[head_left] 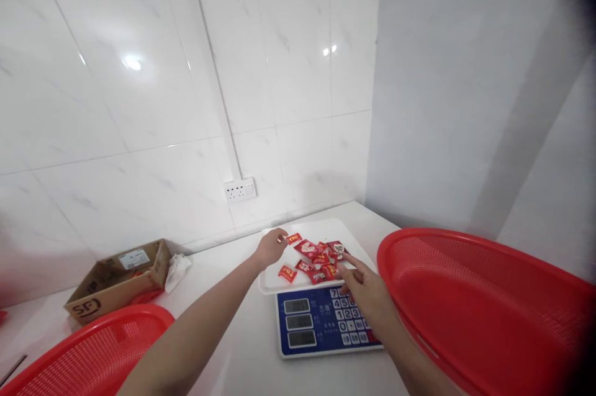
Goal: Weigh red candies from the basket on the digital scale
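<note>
Several small red candy packets (308, 249) lie in a loose heap on the white tray (272, 284) of a digital weighing scale (311, 321). At the tray's left edge, my left hand (272, 248) has its fingers closed at the end of one small red packet (293, 238). My right hand (365, 290) is over the tray's front right corner, above the keypad. Its index finger and thumb are apart, reaching to the right side of the heap by a dark red packet (338, 249); its other fingers are curled and partly hidden.
A large red plastic basket (447, 238) stands close on the right, and another red basket (93, 346) is at the lower left. Behind that one sits an open cardboard box (116, 281) beside crumpled white plastic (177, 270). A socket (240, 190) is on the tiled wall.
</note>
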Tool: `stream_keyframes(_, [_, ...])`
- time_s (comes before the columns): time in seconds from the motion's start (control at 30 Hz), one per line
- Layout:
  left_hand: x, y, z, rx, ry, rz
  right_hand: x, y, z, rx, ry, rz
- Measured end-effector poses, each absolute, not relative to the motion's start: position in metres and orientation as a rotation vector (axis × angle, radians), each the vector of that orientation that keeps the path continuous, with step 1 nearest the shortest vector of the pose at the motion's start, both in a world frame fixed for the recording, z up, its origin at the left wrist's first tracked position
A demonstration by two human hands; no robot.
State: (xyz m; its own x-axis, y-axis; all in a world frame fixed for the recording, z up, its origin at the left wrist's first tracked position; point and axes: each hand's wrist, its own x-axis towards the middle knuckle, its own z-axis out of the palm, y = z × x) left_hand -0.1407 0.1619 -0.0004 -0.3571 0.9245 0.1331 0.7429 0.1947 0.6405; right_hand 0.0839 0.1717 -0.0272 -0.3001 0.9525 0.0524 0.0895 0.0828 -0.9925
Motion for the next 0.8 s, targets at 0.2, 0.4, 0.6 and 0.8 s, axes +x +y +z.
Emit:
stream_keyframes(0.2, [-0.150,0.194,-0.021,1.740,2.219,0.749,0.082,0.137,-0.057,-0.900,-1.826,1.147])
stream_keyframes(0.4, [-0.145,0.206,-0.025,1.653,2.211,0.842,0.090,0.120,-0.075,-0.829,-1.879,1.022])
stream_keyframes(0.6, [-0.120,0.183,-0.005,1.404,2.102,1.207,0.096,0.128,-0.069,-0.865,-1.742,1.259])
stream_keyframes(0.8, [-0.060,0.118,-0.003,1.012,1.301,1.756,0.084,0.137,-0.052,-0.827,-1.614,1.445])
